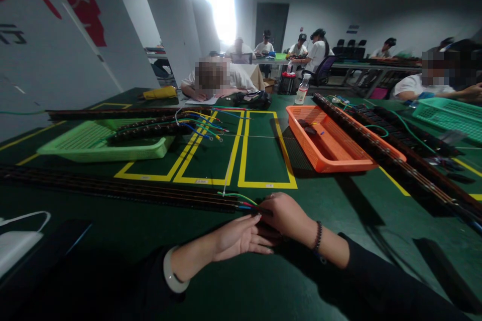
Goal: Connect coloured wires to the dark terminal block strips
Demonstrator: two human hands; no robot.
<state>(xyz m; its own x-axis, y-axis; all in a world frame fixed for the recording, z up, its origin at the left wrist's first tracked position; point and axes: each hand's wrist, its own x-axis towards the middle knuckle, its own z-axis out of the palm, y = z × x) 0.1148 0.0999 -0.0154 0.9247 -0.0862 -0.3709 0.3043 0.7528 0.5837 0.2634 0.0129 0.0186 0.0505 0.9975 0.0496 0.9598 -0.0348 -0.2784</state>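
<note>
A long dark wire harness (pixel 124 185) lies across the table from the left. Red, blue and green wires (pixel 246 205) come out of its right end. My right hand (pixel 288 215) is closed around the ends of these wires, palm down, where a short dark piece shows beside the fingers. Just below it is my left hand (pixel 241 238), palm turned up and fingers stretched out. Its thumb tip reaches close to the wires; whether it touches them I cannot tell. A thin white cable tie (pixel 227 175) sticks up near the harness end.
Behind, a green basket (pixel 101 153) holds more harnesses with loose wire ends. To the right, dark harnesses (pixel 361 135) lie across an orange basket (pixel 327 163). A bottle (pixel 302 89) stands farther back. Opposite, a person (pixel 214 77) leans on the table; others sit beyond.
</note>
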